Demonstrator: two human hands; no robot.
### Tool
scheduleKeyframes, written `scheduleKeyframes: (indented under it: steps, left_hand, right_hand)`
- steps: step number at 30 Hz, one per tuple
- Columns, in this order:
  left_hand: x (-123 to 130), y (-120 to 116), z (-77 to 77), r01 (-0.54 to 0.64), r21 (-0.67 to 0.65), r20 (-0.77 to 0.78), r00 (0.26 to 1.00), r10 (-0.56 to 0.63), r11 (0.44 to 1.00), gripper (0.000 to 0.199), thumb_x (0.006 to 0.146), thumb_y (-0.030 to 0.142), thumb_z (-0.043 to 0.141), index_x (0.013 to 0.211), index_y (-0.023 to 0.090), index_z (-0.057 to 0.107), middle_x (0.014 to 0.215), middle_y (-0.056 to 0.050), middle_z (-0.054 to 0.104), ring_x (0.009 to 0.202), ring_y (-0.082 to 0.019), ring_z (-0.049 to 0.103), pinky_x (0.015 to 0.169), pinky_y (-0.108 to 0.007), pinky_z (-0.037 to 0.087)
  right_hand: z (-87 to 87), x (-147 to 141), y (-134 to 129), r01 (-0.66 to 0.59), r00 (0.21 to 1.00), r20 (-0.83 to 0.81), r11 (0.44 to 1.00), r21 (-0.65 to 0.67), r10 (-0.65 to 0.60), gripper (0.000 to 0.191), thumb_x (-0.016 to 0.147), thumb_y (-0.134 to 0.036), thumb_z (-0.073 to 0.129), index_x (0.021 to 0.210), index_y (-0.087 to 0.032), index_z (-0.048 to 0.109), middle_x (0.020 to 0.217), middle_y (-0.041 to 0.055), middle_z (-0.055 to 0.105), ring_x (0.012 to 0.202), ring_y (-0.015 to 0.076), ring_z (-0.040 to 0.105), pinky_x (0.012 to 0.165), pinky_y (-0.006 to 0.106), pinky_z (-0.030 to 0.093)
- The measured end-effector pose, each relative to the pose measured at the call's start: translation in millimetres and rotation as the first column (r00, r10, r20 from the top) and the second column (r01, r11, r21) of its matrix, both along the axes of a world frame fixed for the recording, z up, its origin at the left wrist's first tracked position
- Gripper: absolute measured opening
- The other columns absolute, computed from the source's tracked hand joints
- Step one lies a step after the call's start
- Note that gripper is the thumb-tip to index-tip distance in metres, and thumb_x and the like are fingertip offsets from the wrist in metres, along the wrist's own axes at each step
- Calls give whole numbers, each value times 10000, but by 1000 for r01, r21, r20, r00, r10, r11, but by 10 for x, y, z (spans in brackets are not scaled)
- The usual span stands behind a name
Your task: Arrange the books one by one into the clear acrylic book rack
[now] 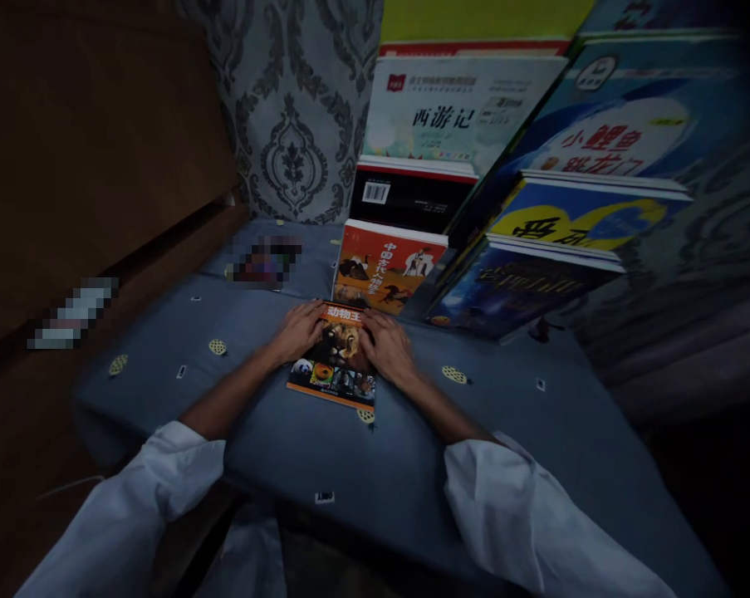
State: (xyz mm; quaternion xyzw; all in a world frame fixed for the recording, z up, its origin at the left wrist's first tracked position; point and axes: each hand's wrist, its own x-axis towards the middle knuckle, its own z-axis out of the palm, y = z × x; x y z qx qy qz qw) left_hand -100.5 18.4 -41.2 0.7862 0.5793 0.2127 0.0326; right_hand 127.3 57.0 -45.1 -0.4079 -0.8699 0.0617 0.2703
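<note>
A small book (340,353) with a lion on its cover and a row of little animal pictures lies on the blue cloth, or just over it; I cannot tell which. My left hand (300,332) grips its left edge, fingers closed along the upper corner. On the opposite side my right hand (388,342) holds the right edge, with the fingertips on the cover. Right behind the lion book, an orange book (390,264) with horses and figures stands upright, close to my fingertips. The undersides of both hands are hidden.
Behind the orange book stands a black book (412,198), then a pale green book (455,104). To the right are a dark blue book (524,286), a yellow and blue book (590,212) and a taller blue book (624,124). A wooden panel (94,166) borders the cloth-covered surface (275,448).
</note>
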Motion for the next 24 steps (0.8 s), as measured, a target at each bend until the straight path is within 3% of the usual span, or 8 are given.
scheduleKeyframes:
  steps: [10,14,18,24]
  left_hand:
    - [7,11,56,-21,-123,-17,1000,19,992,483,977,248,382,1433,114,466,1561,-160,408,1466,-260,360,1199,-463,279]
    - [13,16,65,-21,-122,-22,1000,18,992,479,970,233,397,1429,123,475,1560,-146,415,1464,-261,363,1198,-454,279]
    - [26,10,80,-23,-133,-17,1000,21,991,479,965,220,406,1428,122,477,1564,-142,410,1464,-259,361,1199,-445,277]
    - [-2,20,33,-3,-95,-18,1000,1,996,466,968,236,399,1415,137,486,1556,-135,424,1457,-249,374,1196,-441,282]
  right_hand:
    - [-33,-25,-5,-19,999,33,998,-54,20,429,950,-250,416,1285,-80,622,1386,192,602,1308,305,529,1128,491,387]
    - [-87,-20,-32,-7,999,45,999,-43,9,450,961,-269,413,1355,-119,569,1449,171,554,1364,308,481,1142,544,346]
    - [-97,-18,-145,-38,995,90,997,-67,44,490,989,-308,379,1436,-139,488,1517,164,479,1427,298,412,1171,586,277]
    - [-15,-50,-437,-160,972,156,981,-108,176,544,1000,-328,378,1496,-105,411,1571,170,393,1490,274,309,1224,556,202]
